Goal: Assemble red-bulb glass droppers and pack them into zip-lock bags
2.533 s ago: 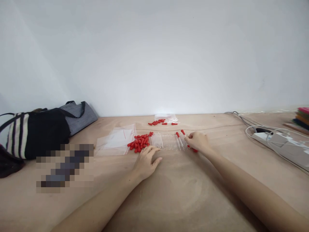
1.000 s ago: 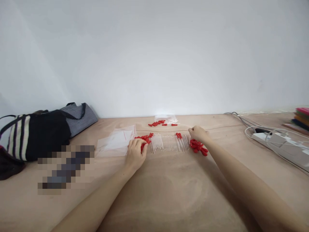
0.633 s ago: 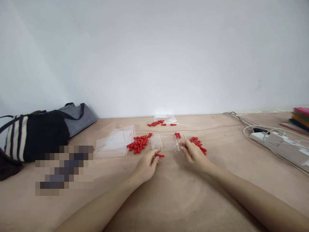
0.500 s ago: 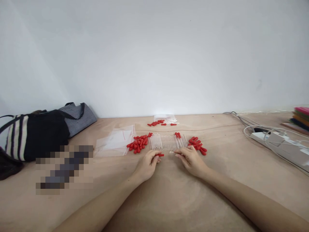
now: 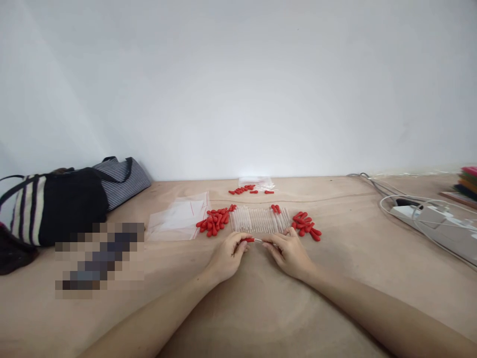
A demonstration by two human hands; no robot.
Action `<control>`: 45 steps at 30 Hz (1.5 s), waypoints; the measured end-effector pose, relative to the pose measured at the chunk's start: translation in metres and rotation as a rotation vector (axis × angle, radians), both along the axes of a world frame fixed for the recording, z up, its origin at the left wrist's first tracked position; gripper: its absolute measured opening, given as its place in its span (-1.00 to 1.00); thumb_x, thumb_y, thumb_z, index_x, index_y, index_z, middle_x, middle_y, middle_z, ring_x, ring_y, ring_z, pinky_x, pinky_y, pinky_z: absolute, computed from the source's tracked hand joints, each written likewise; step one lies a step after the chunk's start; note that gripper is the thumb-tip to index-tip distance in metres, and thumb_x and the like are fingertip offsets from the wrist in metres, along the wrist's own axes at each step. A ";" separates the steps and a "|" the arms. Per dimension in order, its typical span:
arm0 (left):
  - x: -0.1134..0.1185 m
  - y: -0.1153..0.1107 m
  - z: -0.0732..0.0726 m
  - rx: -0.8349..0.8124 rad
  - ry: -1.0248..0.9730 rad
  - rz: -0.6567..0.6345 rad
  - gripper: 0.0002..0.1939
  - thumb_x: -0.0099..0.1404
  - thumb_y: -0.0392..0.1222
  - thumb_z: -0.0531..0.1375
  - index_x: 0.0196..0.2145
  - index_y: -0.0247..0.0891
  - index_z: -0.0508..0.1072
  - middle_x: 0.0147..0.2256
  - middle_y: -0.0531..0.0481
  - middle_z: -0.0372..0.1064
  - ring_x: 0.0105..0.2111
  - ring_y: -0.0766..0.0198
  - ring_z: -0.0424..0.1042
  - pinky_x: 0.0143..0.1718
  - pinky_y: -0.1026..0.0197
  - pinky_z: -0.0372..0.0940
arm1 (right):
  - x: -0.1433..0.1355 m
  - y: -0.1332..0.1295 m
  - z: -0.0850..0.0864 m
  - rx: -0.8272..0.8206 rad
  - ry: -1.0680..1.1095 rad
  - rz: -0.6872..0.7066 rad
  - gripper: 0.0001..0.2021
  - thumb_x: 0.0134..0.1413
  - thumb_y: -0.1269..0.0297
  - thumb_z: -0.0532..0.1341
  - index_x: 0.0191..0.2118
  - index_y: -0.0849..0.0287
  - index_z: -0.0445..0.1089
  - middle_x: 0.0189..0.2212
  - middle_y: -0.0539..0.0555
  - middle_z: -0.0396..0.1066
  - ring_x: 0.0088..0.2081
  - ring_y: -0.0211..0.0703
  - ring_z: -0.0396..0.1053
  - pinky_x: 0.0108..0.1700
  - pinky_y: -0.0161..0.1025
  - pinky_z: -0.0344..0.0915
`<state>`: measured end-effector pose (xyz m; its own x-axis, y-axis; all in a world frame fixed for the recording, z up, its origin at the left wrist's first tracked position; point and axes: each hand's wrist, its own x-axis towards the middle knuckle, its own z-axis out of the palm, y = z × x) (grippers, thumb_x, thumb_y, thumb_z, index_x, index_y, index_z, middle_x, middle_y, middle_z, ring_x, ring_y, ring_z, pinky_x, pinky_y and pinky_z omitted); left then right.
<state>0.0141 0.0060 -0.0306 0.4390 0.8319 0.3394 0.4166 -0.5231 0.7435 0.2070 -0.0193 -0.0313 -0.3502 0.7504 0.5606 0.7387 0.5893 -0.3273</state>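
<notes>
L hand (image 5: 227,254) & R hand (image 5: 289,252) are bare, as are both forearms (image 5: 367,308) (tiny spot (image 5: 198,279) nr L wrist (image 5: 209,273)).

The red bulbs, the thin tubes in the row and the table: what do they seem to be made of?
Red bulbs: probably rubber or soft plastic, fairly matte; smooth, rounded, evenly coloured surfaces suggest it. Thin tubes: glass or clear plastic, apparently glossy; table colour shows through them. Table: likely wood or plywood, dull finish, with faint grain-like bands.
</notes>
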 end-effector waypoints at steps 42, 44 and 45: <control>0.006 -0.014 0.008 0.244 0.086 -0.066 -0.88 0.21 -0.29 0.05 -0.36 -0.30 0.38 -0.44 0.00 0.32 -0.45 0.35 0.30 -0.42 0.32 0.19 | -0.003 -0.007 0.002 0.236 0.031 0.120 -0.81 0.07 0.40 0.01 -0.36 0.19 0.37 -0.60 -0.05 0.34 -0.58 -0.36 0.09 -0.29 -0.23 -0.14; 0.006 -0.013 0.007 0.273 0.084 -0.074 -0.89 0.21 -0.29 0.05 -0.37 -0.30 0.38 -0.45 0.01 0.32 -0.45 0.35 0.30 -0.42 0.32 0.19 | -0.004 -0.007 0.003 0.227 0.015 0.126 -0.81 0.07 0.41 0.00 -0.36 0.19 0.37 -0.59 -0.04 0.35 -0.58 -0.36 0.09 -0.30 -0.23 -0.14; 0.006 -0.013 0.007 0.289 0.083 -0.080 -0.89 0.21 -0.29 0.05 -0.37 -0.30 0.38 -0.45 0.01 0.32 -0.44 0.35 0.31 -0.42 0.33 0.19 | -0.004 -0.007 0.003 0.220 0.006 0.131 -0.81 0.07 0.41 0.00 -0.36 0.19 0.37 -0.59 -0.04 0.36 -0.58 -0.36 0.10 -0.30 -0.23 -0.14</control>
